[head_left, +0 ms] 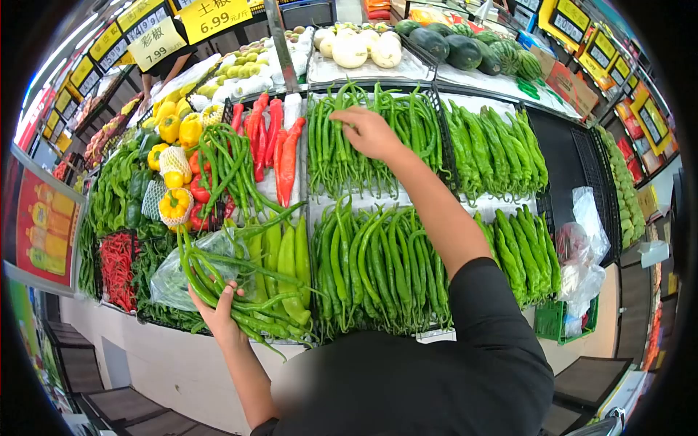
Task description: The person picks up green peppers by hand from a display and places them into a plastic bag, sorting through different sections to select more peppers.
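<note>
My left hand (221, 314) is closed round a loose bunch of long green chili peppers (190, 267), at the front left of the stall. A clear plastic bag (171, 280) lies just behind that hand, beneath part of the bunch. My right hand (367, 132) reaches over the back row of long green chili peppers (342, 163). Its fingers are stretched out to the left across the pepper tops, the thumb apart from them; nothing shows in its grasp. Another row of long green chili peppers (378, 265) lies lined up in front.
Thicker green peppers (498, 149) fill the right crates. Red peppers (287, 163), yellow bell peppers (174, 207) and a heap of green chilies (229, 163) lie left. A metal post (281, 47) rises at the back, near watermelons (465, 52). Plastic bags (582, 254) hang right.
</note>
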Motion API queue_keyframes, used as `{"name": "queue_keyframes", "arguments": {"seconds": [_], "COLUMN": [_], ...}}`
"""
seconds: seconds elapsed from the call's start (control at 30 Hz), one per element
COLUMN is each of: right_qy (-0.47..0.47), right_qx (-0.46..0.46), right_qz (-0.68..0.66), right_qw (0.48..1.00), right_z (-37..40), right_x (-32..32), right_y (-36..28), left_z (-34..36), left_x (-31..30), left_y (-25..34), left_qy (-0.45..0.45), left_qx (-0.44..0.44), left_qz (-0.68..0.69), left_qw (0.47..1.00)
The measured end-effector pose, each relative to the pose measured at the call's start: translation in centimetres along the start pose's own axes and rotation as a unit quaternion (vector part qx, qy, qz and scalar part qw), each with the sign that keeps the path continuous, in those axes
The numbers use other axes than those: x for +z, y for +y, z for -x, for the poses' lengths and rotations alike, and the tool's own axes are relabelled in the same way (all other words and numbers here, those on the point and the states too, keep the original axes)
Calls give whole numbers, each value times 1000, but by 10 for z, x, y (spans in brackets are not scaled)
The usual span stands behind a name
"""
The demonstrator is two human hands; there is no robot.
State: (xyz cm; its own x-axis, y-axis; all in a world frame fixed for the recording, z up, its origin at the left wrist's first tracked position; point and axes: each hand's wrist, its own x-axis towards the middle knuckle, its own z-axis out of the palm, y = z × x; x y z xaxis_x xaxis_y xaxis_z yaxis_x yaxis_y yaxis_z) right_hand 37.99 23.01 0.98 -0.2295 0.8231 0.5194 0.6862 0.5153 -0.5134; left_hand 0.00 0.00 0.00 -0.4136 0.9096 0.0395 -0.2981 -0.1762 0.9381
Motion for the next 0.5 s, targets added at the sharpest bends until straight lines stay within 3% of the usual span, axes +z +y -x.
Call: {"name": "queue_keyframes", "arguments": {"seconds": [0.2,0.3,0.5], "right_qy": [-69,-82,-105], "right_qx": [-59,-83,-47], "right_qz": [129,193,194], "right_qw": [987,974,974], "right_z": [-18,-13,4], "right_x": [69,80,75], "right_y": [60,64,58], "left_z": [-14,-17,-20], "left_x": [4,1,9], "left_y": [0,-3,-8], "left_qy": [1,-7,-24], "left_qx": [-16,-28,-38], "left_qz": [-7,-4,-10], "left_qw": [1000,1000,999]}}
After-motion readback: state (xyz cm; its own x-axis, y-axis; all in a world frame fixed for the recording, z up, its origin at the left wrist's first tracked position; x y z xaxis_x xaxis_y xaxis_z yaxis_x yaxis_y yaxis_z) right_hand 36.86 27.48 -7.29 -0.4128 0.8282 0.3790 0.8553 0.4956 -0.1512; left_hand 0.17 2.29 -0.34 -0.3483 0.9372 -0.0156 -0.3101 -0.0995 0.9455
